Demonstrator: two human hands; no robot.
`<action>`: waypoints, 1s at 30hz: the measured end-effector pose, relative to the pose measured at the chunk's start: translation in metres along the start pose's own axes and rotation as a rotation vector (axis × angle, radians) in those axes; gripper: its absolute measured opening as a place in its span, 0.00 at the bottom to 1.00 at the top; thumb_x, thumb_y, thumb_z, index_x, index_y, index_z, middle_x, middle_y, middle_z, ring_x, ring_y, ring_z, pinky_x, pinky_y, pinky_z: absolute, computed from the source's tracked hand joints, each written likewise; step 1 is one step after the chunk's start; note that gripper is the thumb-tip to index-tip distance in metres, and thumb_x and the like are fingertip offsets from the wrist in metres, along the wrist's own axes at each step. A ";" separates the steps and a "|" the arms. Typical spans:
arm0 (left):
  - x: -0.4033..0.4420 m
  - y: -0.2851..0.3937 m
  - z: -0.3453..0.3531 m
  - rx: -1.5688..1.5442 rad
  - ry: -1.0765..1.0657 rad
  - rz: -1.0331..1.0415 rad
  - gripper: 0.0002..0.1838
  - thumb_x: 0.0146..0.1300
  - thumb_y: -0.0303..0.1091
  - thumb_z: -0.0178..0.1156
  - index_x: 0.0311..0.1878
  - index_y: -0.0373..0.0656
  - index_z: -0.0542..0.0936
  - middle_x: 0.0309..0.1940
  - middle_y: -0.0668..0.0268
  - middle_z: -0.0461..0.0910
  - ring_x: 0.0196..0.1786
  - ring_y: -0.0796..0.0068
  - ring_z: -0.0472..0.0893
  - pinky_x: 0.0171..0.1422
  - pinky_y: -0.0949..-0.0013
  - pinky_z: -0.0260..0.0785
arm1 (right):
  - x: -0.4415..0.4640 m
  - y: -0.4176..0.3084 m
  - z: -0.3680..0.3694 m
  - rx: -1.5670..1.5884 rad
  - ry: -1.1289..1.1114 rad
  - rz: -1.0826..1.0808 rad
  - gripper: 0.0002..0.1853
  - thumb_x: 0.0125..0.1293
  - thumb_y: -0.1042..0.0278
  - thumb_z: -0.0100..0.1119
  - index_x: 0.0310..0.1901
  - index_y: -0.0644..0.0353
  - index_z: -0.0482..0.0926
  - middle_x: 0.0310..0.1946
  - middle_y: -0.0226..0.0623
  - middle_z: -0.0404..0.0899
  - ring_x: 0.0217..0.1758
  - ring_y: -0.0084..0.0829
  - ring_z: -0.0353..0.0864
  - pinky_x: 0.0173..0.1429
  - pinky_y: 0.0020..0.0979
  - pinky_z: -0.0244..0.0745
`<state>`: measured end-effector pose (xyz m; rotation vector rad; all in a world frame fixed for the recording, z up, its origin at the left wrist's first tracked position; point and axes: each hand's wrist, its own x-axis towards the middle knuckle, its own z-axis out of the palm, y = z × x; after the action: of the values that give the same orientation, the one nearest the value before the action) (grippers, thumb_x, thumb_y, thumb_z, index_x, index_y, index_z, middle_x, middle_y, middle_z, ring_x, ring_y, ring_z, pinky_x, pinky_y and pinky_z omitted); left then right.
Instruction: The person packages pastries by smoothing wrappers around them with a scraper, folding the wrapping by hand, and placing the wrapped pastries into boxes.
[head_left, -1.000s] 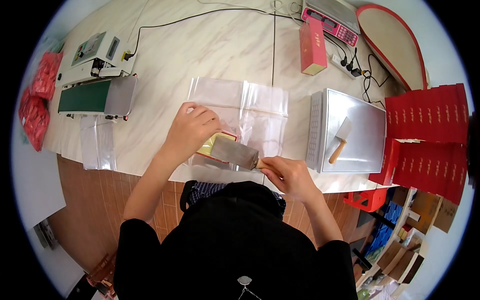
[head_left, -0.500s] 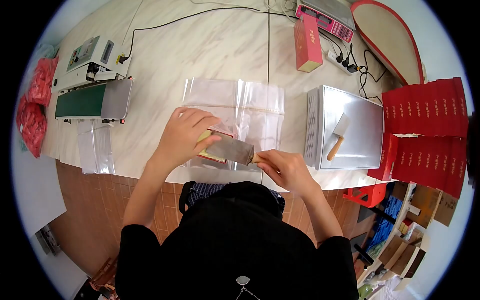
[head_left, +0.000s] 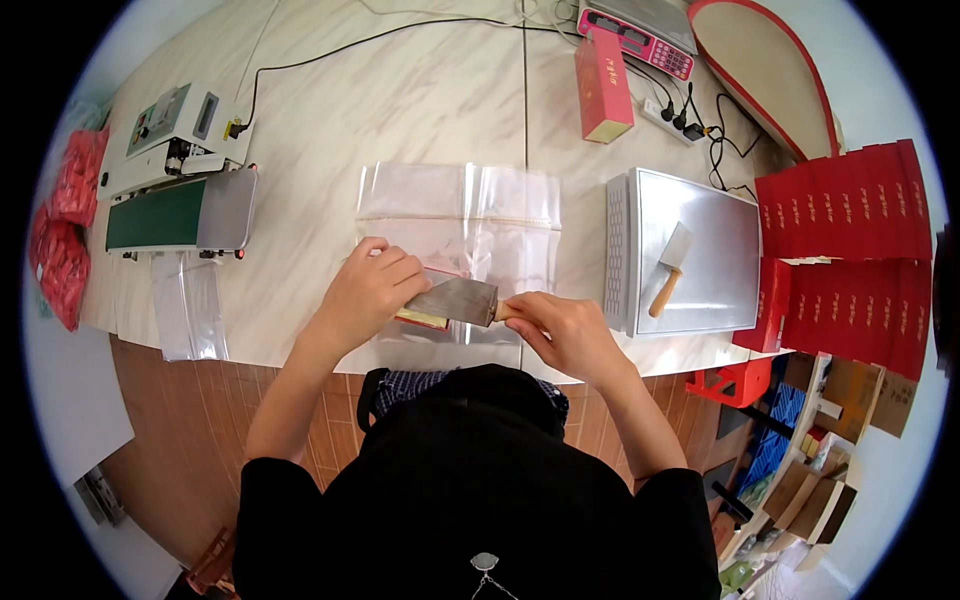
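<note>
My right hand (head_left: 565, 335) grips the wooden handle of a wide-bladed metal scraper (head_left: 458, 300). Its blade lies flat across a small red box (head_left: 424, 320) with a pale yellow side, pointing left. Curled over the left end of that box, beside the blade's tip, is my left hand (head_left: 370, 295); its thumb is mostly hidden. The box rests at the table's front edge, over the lower part of clear plastic film bags (head_left: 512, 205).
A metal-topped plate unit (head_left: 720, 250) with a second scraper (head_left: 669, 272) stands right, beside stacked red boxes (head_left: 845, 205). A sealing machine (head_left: 165, 190) is at left. Behind are a tall red box (head_left: 603, 85), a pink scale (head_left: 640, 42) and a power strip (head_left: 672, 122).
My left hand has shifted slightly down, its fingers curling more over the box end. The scraper remains in my right hand over the box. The whole view has shifted slightly.
</note>
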<state>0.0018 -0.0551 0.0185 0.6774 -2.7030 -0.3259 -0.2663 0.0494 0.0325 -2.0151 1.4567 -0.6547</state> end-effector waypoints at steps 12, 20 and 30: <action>-0.010 0.002 -0.014 -0.067 -0.026 -0.070 0.07 0.57 0.28 0.62 0.39 0.44 0.81 0.38 0.70 0.80 0.47 0.68 0.78 0.59 0.59 0.65 | -0.004 -0.003 -0.005 0.035 -0.026 0.054 0.10 0.68 0.59 0.61 0.40 0.57 0.80 0.27 0.40 0.81 0.29 0.45 0.80 0.30 0.38 0.72; -0.089 -0.028 -0.006 -0.442 0.289 -0.571 0.41 0.60 0.47 0.67 0.73 0.43 0.63 0.69 0.56 0.68 0.72 0.55 0.65 0.76 0.55 0.54 | -0.082 0.039 -0.063 0.242 0.361 0.629 0.13 0.74 0.63 0.55 0.45 0.64 0.83 0.21 0.28 0.73 0.26 0.17 0.65 0.30 0.24 0.63; -0.090 -0.037 0.065 -0.811 -0.013 -0.684 0.50 0.46 0.26 0.78 0.72 0.41 0.61 0.65 0.63 0.71 0.69 0.66 0.70 0.72 0.62 0.63 | -0.188 0.226 -0.034 0.068 1.050 1.147 0.18 0.76 0.59 0.47 0.46 0.69 0.76 0.27 0.36 0.77 0.29 0.27 0.75 0.35 0.33 0.71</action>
<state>0.0681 -0.0335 -0.0755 1.2619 -1.9600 -1.4649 -0.4975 0.1668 -0.1099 -0.3863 2.6784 -1.1917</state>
